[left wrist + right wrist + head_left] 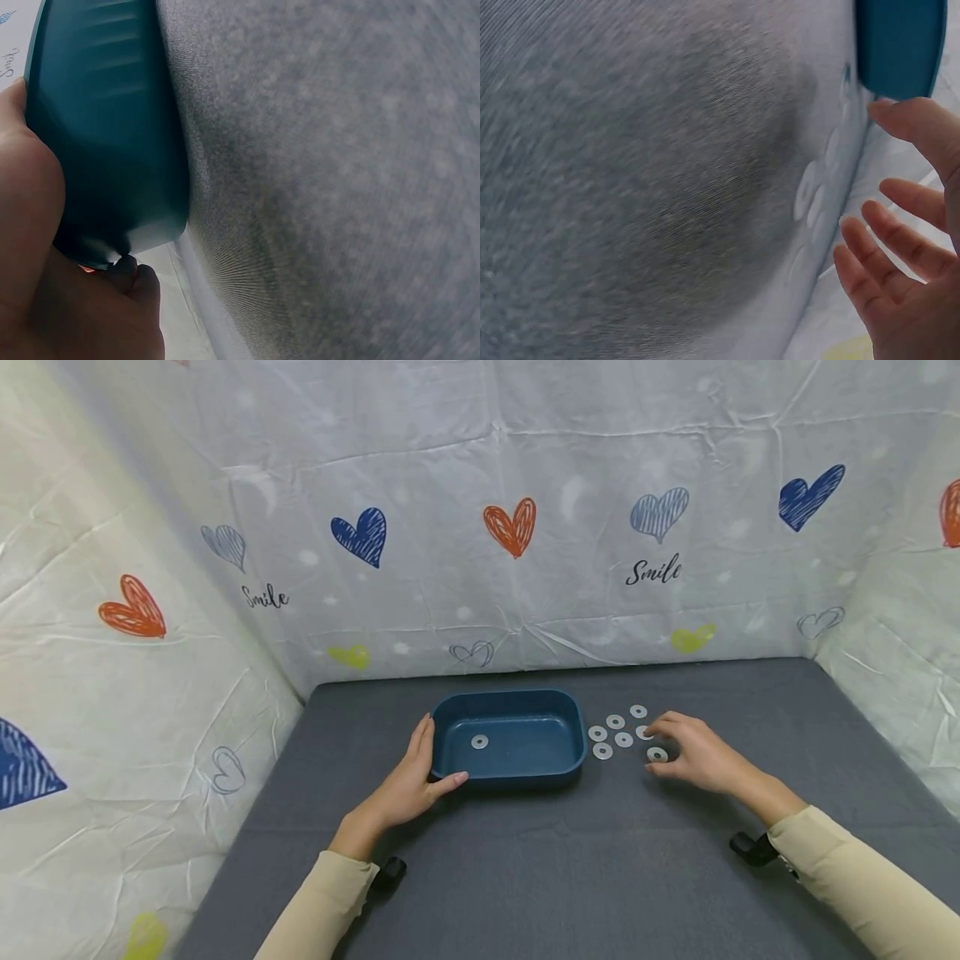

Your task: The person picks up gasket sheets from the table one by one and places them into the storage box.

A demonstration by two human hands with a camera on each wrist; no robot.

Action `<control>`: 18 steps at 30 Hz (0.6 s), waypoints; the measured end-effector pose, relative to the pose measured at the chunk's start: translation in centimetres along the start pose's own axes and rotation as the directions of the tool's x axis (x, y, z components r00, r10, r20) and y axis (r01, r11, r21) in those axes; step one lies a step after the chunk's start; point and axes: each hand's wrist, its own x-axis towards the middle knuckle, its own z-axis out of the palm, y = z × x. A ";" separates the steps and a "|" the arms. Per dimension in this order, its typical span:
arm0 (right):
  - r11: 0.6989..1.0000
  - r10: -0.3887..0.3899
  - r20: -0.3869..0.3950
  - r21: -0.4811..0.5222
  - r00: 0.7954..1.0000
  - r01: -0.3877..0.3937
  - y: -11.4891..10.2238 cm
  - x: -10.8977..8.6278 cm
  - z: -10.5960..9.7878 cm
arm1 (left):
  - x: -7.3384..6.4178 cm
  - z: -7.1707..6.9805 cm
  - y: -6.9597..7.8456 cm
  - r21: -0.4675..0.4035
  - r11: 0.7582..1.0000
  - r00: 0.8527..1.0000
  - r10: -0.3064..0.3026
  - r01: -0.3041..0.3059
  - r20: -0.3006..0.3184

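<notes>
A blue rectangular tray (510,777) stands on the table, with one flat metal washer (479,742) lying inside it. My left hand (405,781) grips the tray's left end, thumb over the front rim and fingers along the side. In the left wrist view the fingertips bend around the tray's end. To the tray's right, several loose washers (623,740) lie on the cloth. My right hand (701,756) hovers at the right edge of this group, fingers and thumb spread. One washer (657,754) shows between thumb and index finger, apart from both in the right wrist view.
Dark grey cloth (525,877) covers the table. A white curtain (435,468) printed with hearts stands right behind its back edge and along the sides. Each wrist carries a black device; the left device (390,872) sits under the sleeve cuff.
</notes>
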 end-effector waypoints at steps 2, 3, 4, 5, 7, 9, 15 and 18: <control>1.000 -0.002 0.002 -0.009 1.000 0.002 0.3 -0.1 0.1 | 0.0 0.0 0.0 0.000 1.000 1.000 0.000 0.000 -0.002; 1.000 -0.001 0.004 -0.016 1.000 0.001 0.5 -0.1 0.1 | 0.0 0.0 0.0 0.001 1.000 1.000 -0.001 0.001 -0.002; 1.000 0.003 0.005 -0.022 1.000 -0.003 0.6 0.0 0.2 | 0.1 0.0 -0.1 0.002 1.000 1.000 0.000 0.000 -0.003; 1.000 0.006 0.005 -0.030 1.000 -0.005 0.7 0.0 0.2 | 0.1 0.1 -0.1 0.002 1.000 1.000 0.000 0.000 -0.003; 0.999 0.012 0.006 -0.039 1.000 -0.012 1.0 0.1 0.3 | 0.1 0.1 -0.1 0.003 1.000 1.000 0.000 0.000 -0.005; 0.999 0.024 0.012 -0.041 1.000 -0.024 1.2 0.3 0.4 | 0.1 0.1 -0.1 0.000 1.000 1.000 0.000 0.000 -0.005; 0.998 0.065 0.043 -0.029 0.997 -0.064 1.6 0.5 0.5 | 0.1 0.1 -0.1 -0.002 1.000 1.000 -0.003 0.003 -0.005; 0.996 0.088 0.056 -0.020 0.995 -0.087 1.8 0.6 0.6 | 0.2 0.0 -0.1 -0.001 1.000 1.000 -0.003 0.003 -0.004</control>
